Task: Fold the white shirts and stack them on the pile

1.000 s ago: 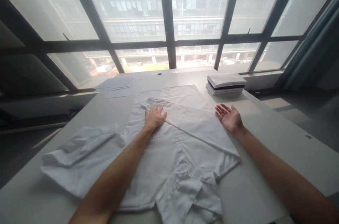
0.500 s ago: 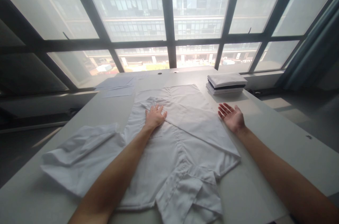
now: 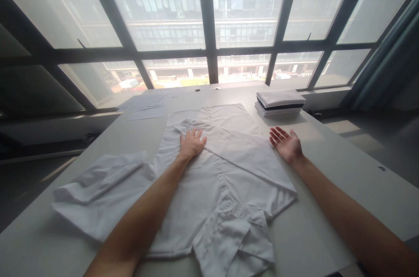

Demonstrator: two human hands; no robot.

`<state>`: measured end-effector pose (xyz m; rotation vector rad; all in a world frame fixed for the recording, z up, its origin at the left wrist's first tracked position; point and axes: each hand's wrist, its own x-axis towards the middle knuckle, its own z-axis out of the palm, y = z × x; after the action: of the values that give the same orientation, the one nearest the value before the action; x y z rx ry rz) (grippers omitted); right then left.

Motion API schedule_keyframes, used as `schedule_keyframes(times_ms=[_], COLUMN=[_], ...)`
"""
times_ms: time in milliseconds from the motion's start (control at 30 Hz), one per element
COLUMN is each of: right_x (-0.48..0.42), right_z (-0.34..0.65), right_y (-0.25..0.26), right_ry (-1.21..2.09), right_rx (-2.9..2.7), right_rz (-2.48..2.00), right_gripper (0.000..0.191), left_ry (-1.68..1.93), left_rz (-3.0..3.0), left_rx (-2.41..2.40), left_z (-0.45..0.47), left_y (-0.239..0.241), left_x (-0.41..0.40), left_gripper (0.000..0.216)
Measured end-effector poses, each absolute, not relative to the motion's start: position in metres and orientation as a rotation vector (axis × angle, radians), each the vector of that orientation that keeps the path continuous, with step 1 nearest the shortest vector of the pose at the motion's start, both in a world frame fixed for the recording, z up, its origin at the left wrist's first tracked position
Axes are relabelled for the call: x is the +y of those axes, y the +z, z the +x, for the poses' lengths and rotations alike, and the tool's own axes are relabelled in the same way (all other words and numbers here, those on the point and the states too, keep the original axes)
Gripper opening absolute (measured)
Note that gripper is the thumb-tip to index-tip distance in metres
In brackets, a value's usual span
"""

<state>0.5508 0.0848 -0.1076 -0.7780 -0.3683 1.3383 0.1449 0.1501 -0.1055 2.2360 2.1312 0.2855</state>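
Your left hand (image 3: 192, 142) stays flat, fingers spread, on the white shirt (image 3: 196, 207) lying across the table (image 3: 307, 235). Your right hand (image 3: 287, 146), unclenched, has edged slightly outward beside the shirt since a second ago.

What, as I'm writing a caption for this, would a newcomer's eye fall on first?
Probably the white shirt, spread over the middle of the table, with the left hand resting flat on it and the right hand open beside its right edge. The bright, dark-framed windows across the top would likely compete. Next might come the folded stack with its dark band, at the table's far right.
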Motion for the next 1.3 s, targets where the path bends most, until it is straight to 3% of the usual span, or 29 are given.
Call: schedule_keyframes(times_ms=[433,633,767,1033,1300], right_x=[0.078,0.059,0.058,0.080,0.083], right_z=[0.542,0.532,0.532,0.542,0.555], right_y=[-0.096,-0.082,-0.086,-0.101,-0.103], right_ry=[1.365,1.782,1.988,1.665,1.439], right_rx=[-0.405,-0.696,-0.802,-0.422,-0.310], right_rz=[-0.729,-0.615,-0.681,-0.750,-0.700], right_gripper=[0.052,0.074,0.079,0.056,0.051], left_ry=[0.278,0.267,0.245,0.248,0.249], left_rz=[2.236,2.247,2.253,2.249,2.252], left_rx=[2.130,2.133,2.149,2.141,2.133], left_z=[0.145,0.145,0.145,0.145,0.145], left_y=[-0.104,-0.105,-0.106,-0.105,-0.104], left_x=[0.150,0.151,0.151,0.150,0.150], left_gripper=[0.063,0.063,0.063,0.063,0.063])
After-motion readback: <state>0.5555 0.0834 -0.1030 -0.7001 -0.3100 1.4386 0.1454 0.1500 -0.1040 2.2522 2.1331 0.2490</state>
